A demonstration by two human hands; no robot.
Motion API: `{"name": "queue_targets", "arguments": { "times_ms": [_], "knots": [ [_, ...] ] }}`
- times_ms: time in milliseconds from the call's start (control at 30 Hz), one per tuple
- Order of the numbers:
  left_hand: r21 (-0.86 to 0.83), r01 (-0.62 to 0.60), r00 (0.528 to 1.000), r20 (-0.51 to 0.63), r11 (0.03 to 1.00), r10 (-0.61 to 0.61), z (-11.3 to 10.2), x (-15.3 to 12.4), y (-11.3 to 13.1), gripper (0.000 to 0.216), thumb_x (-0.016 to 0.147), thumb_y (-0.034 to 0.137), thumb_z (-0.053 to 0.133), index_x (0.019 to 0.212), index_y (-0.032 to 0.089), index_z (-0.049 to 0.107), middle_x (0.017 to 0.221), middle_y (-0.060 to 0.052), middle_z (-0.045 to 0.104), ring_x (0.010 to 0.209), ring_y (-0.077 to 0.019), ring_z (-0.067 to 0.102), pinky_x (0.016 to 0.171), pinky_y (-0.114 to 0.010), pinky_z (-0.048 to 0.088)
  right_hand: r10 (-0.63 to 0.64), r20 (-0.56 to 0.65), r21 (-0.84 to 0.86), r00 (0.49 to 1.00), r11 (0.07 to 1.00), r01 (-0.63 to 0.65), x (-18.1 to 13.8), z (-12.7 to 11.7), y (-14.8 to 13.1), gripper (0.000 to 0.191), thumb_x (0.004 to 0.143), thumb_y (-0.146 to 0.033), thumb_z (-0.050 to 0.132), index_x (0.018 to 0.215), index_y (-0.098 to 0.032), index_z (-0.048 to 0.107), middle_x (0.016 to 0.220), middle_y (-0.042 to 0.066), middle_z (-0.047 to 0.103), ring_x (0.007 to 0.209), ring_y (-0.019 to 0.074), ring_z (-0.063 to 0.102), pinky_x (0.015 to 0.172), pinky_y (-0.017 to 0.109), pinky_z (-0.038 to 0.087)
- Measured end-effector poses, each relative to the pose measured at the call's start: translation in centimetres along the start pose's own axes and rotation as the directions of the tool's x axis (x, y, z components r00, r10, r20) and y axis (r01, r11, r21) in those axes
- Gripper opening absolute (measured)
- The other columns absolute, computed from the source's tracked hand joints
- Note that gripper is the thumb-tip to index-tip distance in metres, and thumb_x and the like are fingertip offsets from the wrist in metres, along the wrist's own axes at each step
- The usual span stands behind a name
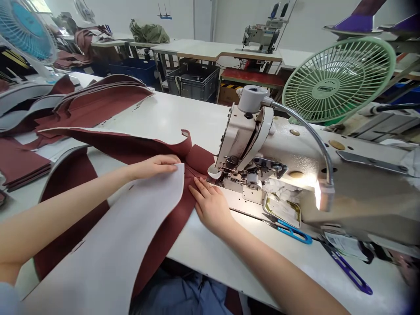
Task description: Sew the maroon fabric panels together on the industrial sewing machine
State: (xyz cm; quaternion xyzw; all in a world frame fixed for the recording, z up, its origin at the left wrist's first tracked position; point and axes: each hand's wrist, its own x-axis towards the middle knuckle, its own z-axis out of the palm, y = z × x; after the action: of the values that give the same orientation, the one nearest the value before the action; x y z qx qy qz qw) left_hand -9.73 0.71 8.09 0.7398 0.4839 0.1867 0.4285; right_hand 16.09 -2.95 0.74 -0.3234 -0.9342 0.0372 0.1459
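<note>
A dark red leather-like panel (170, 218) with a white backing (131, 236) lies across the white table (183, 118), its end reaching under the sewing machine head (244, 148). My left hand (157, 166) curls its fingers over the edge of the white backing and pinches it. My right hand (210, 203) lies flat, fingers stretched out, pressing the red panel just in front of the presser foot (215, 173).
Stacks of red cut panels (98, 103) sit at the left. Blue-handled snips (288, 229) and purple-handled scissors (351, 271) lie right of my right hand. A green fan (337, 78) stands behind the machine, a blue fan (26, 30) at the far left. Crates and other machines fill the background.
</note>
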Motion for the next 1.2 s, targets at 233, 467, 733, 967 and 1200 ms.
{"name": "queue_targets", "arguments": {
  "times_ms": [233, 467, 733, 967, 1200],
  "knots": [
    [0.439, -0.245, 0.968, 0.066, 0.865, 0.241, 6.0, 4.2, 1.9, 0.027, 0.098, 0.031, 0.042, 0.104, 0.019, 0.065, 0.112, -0.007, 0.068, 0.105, -0.0239, 0.062, 0.094, -0.037, 0.042, 0.025, 0.093, -0.046, 0.995, 0.999, -0.020, 0.2, 0.0, -0.1, 0.023, 0.095, -0.023, 0.052, 0.097, -0.016, 0.074, 0.103, 0.013, 0.071, 0.108, 0.0283, 0.057, 0.091, 0.040, 0.044],
    [0.495, -0.099, 0.897, -0.332, 0.863, 0.293, 8.0, 6.2, -2.0, 0.012, 0.087, 0.016, 0.050, 0.096, 0.018, 0.058, 0.107, -0.007, 0.067, 0.104, -0.0236, 0.059, 0.090, -0.039, 0.045, -0.026, -0.028, -0.089, 0.999, 0.996, 0.023, 0.1, 1.0, 0.1, 0.022, 0.094, -0.018, 0.055, 0.107, -0.012, 0.070, 0.121, 0.016, 0.067, 0.127, 0.0309, 0.050, 0.094, 0.040, 0.044],
    [0.476, -0.285, 0.890, -0.190, 0.832, 0.414, 8.2, 5.8, -1.5, 0.017, 0.089, 0.015, 0.052, 0.092, 0.020, 0.068, 0.099, -0.004, 0.070, 0.098, -0.0193, 0.061, 0.089, -0.034, 0.048, -0.064, 0.063, -0.182, 0.996, 0.981, 0.074, -1.4, -0.5, 0.6, 0.024, 0.090, -0.014, 0.057, 0.109, -0.009, 0.069, 0.124, 0.018, 0.065, 0.124, 0.0345, 0.053, 0.087, 0.040, 0.047],
    [0.610, -0.283, 0.849, -0.201, 0.741, 0.489, 10.8, 4.9, -1.1, 0.023, 0.097, 0.018, 0.045, 0.100, 0.019, 0.068, 0.110, -0.007, 0.067, 0.110, -0.0226, 0.058, 0.090, -0.040, 0.045, -0.127, -0.050, -0.206, 0.991, 0.972, 0.114, -3.9, -0.1, 0.9, 0.018, 0.094, -0.015, 0.052, 0.100, -0.010, 0.068, 0.111, 0.014, 0.068, 0.116, 0.0300, 0.054, 0.080, 0.036, 0.044],
    [0.662, -0.280, 0.845, -0.174, 0.696, 0.506, 10.8, 5.5, -1.0, 0.019, 0.096, 0.016, 0.048, 0.099, 0.018, 0.066, 0.108, -0.006, 0.067, 0.110, -0.0221, 0.057, 0.089, -0.038, 0.042, -0.105, -0.051, -0.169, 0.993, 0.981, 0.095, -3.8, -0.2, 1.3, 0.018, 0.093, -0.013, 0.052, 0.099, -0.010, 0.068, 0.108, 0.015, 0.068, 0.113, 0.0281, 0.052, 0.076, 0.035, 0.041]
  ]
}}
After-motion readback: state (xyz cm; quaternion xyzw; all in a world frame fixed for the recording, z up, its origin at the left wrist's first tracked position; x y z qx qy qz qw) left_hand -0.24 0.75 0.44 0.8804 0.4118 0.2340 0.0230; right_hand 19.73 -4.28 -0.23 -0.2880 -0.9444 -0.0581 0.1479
